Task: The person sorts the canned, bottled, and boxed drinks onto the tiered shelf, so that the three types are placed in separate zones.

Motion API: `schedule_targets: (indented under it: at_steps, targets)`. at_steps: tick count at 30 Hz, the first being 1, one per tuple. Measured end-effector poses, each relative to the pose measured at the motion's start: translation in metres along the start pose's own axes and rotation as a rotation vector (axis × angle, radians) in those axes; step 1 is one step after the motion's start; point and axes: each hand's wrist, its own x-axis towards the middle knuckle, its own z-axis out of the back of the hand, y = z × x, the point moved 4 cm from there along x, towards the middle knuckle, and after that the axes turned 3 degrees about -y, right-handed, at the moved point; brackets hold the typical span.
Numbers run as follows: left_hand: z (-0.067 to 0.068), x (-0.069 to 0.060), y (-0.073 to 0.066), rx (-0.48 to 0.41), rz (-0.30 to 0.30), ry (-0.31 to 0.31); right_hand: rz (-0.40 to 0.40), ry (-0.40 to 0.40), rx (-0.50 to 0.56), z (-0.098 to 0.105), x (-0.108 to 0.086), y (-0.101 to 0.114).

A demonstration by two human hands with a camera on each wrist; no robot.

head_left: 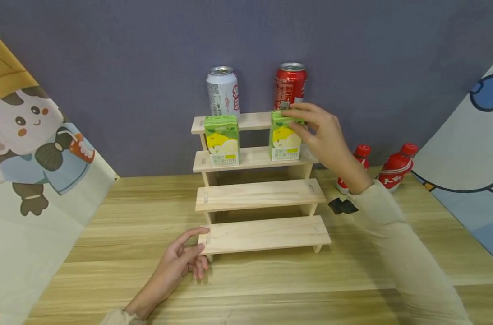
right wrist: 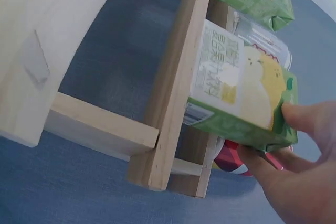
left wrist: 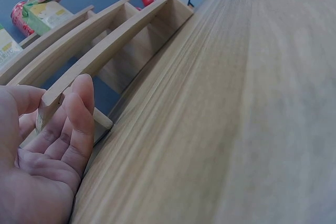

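At lower left of centre, our left hand [head_left: 183,259] pinches the lowest step [head_left: 264,234] of a wooden rack [head_left: 260,197]. On the table [head_left: 270,289], right of centre, lies a black scrap [head_left: 343,206]; beyond stand two red bottles [head_left: 397,166], one partly hidden by our right wrist. Above centre, our right hand [head_left: 321,131] pinches the right-hand carton [head_left: 284,143] on the third step, beside the left-hand carton [head_left: 222,146]. Behind them, white [head_left: 223,92] and red cans [head_left: 290,83] stand topmost.

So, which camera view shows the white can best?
Head view: the white can stands largely unblocked. The right wrist view shows it partly hidden by juice cartons; the left wrist view doesn't show it.
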Motion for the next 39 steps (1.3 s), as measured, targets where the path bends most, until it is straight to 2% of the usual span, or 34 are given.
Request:
schedule_targets:
  at_steps: [6, 12, 16, 24, 33, 39]
  targets:
    - [0.001, 0.000, 0.000, 0.002, 0.001, 0.002, 0.045, -0.090, -0.056, -0.002, -0.006, 0.004]
    - [0.000, 0.000, 0.000, 0.005, 0.002, -0.001, 0.060, -0.150, -0.049, 0.003, -0.015, 0.001]
    - [0.000, 0.000, 0.000, 0.003, 0.008, -0.002, 0.060, -0.152, -0.033, 0.008, -0.024, -0.002]
    - [-0.001, -0.001, -0.001, 0.011, 0.022, -0.019, 0.088, -0.135, -0.069, 0.017, -0.043, -0.003]
    - [-0.002, 0.000, 0.000, 0.014, 0.011, -0.020, 0.083, -0.116, -0.191, 0.027, -0.065, -0.007]
    - [-0.001, -0.001, -0.001, 0.021, 0.012, -0.025, 0.079, -0.107, -0.207, 0.034, -0.079, -0.014]
